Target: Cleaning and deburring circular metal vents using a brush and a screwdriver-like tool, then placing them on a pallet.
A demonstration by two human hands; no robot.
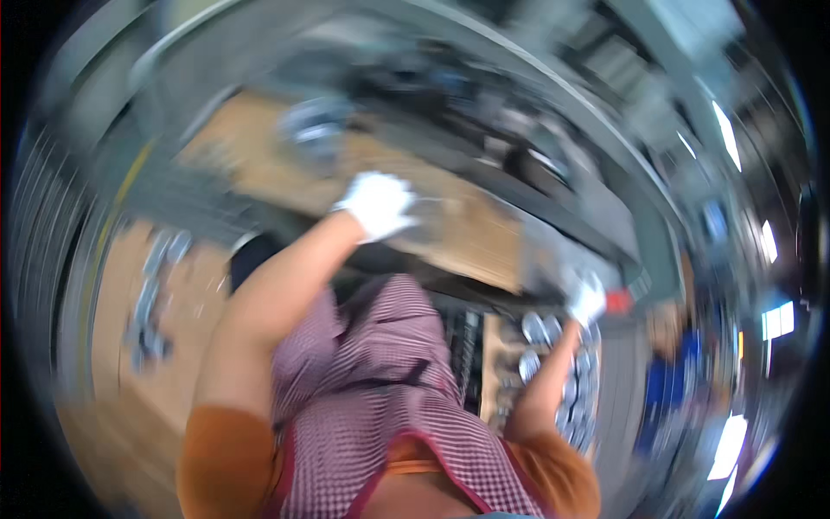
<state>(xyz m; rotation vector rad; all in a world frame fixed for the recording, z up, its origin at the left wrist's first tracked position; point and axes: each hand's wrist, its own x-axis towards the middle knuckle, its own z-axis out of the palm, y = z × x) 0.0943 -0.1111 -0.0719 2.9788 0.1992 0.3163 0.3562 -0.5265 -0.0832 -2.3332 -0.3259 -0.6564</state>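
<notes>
My left hand [378, 206], in a white glove, is over the brown board-like surface [471, 233] of the bench. Its fingers look stretched out, with the thumb apart, and I see nothing in them. Far to the right, my right hand [585, 297], also gloved in white, is at the bench's right end beside a small red thing [617, 300]. Motion smears its fingers, so what they hold, if anything, does not show. Beyond my left hand stands a shiny, rounded metal-looking thing [316, 125], too blurred to name.
Below my right hand, a tray or box [491, 346] carries several round metal parts [540, 329]. More metal parts [151, 298] lie on a tan surface [190, 337] at left. Dark machinery [432, 78] runs along the bench's far side. Something blue [664, 381] stands at right.
</notes>
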